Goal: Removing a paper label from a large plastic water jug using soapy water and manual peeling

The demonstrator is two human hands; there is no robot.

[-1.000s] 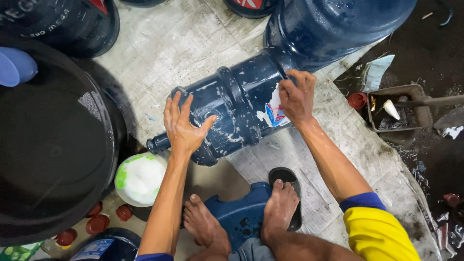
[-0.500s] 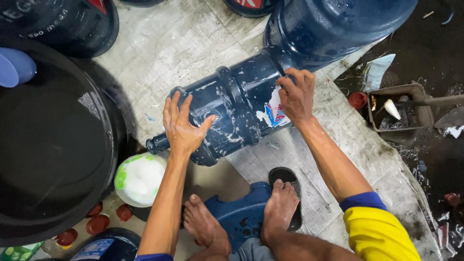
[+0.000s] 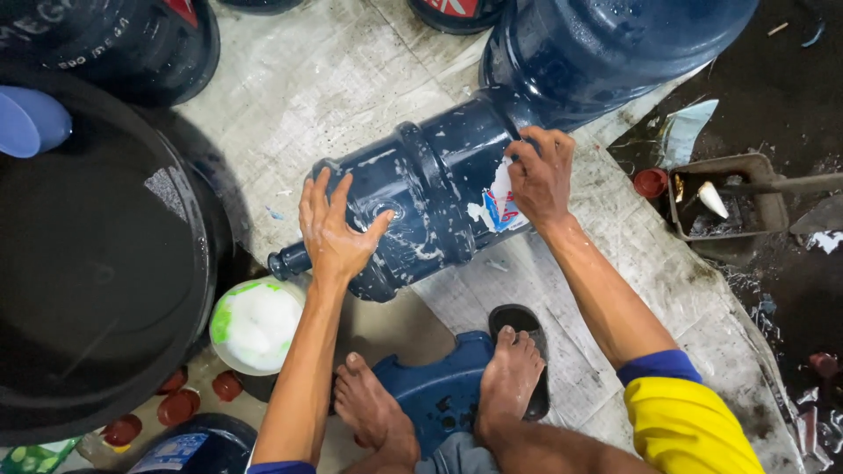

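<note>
Blue plastic of a low stool (image 3: 439,391) sits nearest, at six o'clock, with two bare feet on it and a white-and-green bowl (image 3: 255,325) at eight o'clock beside the big black tub (image 3: 97,263). Just beyond, a dark blue water jug (image 3: 421,197) lies on its side on a woven sheet (image 3: 299,96), neck pointing to eight o'clock; the left hand (image 3: 338,233) lies flat on its shoulder with fingers spread, while the right hand (image 3: 540,175) curls its fingertips onto the torn label (image 3: 496,206). Farther off, another jug (image 3: 606,48) stands at one o'clock and a brown tray (image 3: 764,215) at three o'clock.
</note>
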